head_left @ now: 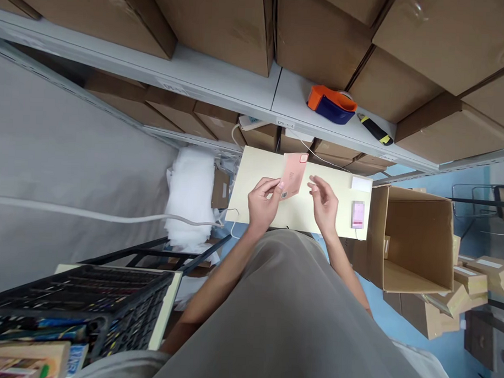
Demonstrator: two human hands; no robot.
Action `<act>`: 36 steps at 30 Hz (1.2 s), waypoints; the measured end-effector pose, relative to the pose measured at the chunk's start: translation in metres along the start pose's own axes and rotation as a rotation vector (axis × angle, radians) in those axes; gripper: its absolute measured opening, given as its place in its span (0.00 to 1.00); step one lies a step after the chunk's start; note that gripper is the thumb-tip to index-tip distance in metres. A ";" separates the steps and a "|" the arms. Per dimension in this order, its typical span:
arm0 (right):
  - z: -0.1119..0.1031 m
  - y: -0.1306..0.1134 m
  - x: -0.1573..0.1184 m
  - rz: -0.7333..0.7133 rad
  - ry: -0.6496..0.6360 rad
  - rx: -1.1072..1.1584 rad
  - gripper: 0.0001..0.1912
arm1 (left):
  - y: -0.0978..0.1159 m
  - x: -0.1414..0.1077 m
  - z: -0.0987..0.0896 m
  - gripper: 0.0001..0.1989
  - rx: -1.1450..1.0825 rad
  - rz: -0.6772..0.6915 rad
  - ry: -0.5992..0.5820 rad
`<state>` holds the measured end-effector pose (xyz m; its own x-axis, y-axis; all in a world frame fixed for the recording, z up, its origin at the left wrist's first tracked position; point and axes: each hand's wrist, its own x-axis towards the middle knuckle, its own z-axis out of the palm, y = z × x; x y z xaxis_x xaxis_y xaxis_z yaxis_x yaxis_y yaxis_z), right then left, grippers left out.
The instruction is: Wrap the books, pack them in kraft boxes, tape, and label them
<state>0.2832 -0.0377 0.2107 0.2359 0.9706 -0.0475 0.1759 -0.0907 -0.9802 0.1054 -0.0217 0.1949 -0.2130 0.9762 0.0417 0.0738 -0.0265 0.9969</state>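
A thin pink book (294, 175) is pinched at its left edge by my left hand (263, 203), thumb on top. Its visible side carries a barcode near the bottom and a small red-outlined mark at a top corner. Just right of the book, my right hand (325, 201) is raised with curved fingers apart, touching nothing. Below both hands lies a pale cream tabletop (256, 167). On its right end are a phone (358, 215) with a pink screen and a small white rectangular item (361, 184).
An open cardboard box (418, 239) stands against the table's right side. Parcels (472, 279) are stacked beyond it. An orange and blue tape dispenser (331, 104) and a utility knife (375, 129) rest on the shelf (223, 77). At left are white wrapping material (190, 195) and a black crate (103, 310).
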 end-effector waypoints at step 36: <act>-0.033 -0.011 0.007 -0.174 -0.175 0.074 0.17 | 0.015 0.023 -0.029 0.13 0.087 0.349 -0.280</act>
<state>0.3141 -0.0371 0.2278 0.0380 0.9945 0.0974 0.1275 0.0919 -0.9876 0.0735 -0.0060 0.2126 0.1103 0.9329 0.3430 0.1783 -0.3580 0.9165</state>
